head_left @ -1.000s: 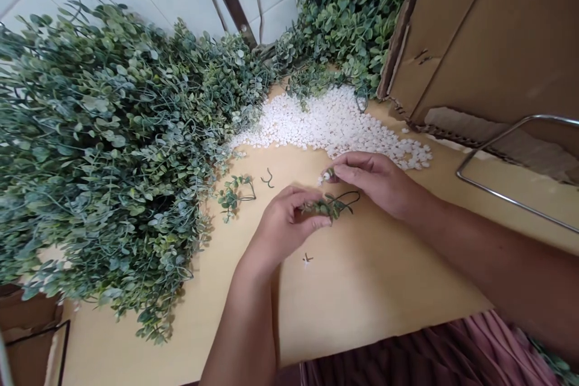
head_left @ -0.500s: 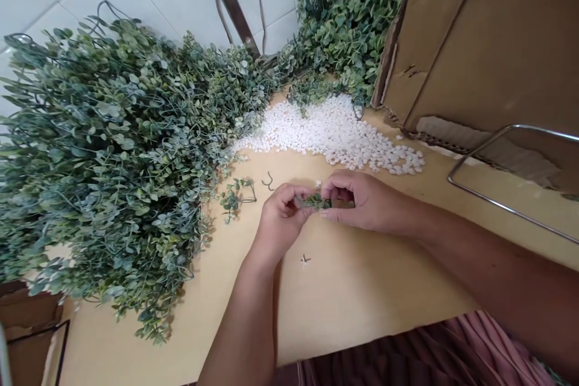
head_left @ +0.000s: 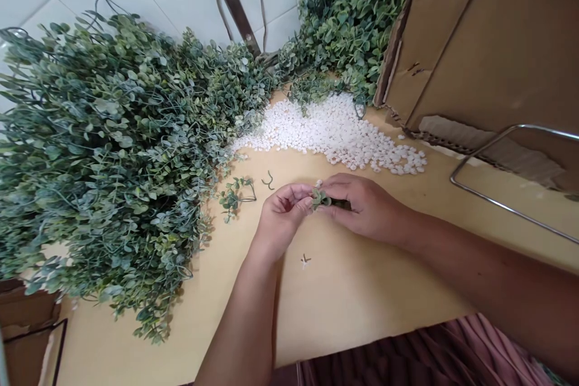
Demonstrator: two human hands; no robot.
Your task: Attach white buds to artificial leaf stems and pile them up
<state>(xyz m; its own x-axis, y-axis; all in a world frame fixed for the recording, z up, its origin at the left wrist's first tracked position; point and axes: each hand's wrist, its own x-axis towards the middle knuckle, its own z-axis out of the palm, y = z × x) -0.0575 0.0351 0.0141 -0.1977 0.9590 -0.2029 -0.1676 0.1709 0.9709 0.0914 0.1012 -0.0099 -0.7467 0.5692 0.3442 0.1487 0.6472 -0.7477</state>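
Observation:
A small artificial leaf sprig [head_left: 320, 199] is held between my two hands above the table. My left hand [head_left: 286, 211] pinches its left end between thumb and fingers. From the other side my right hand [head_left: 357, 202] closes round the sprig, its fingertips near those of the left. A tiny white piece [head_left: 318, 183] shows at the right fingertips; whether it is fixed to anything I cannot tell. Left of my hands lie a loose leafy sprig [head_left: 233, 196] and a thin green stem piece [head_left: 268, 180]. Nearer me is a small twig-like scrap [head_left: 306, 260] with a white part.
A big heap of artificial greenery [head_left: 122, 157] covers the left side, and more foliage [head_left: 353, 24] stands at the back. Many small white pieces [head_left: 325, 129] are spread behind my hands. A cardboard box [head_left: 488, 42] and a bent metal rod [head_left: 506, 196] are at right.
My right hand has come down and left from above the sprig to grip it beside my left hand. The loop of stem that stuck out rightward is now hidden by the right hand.

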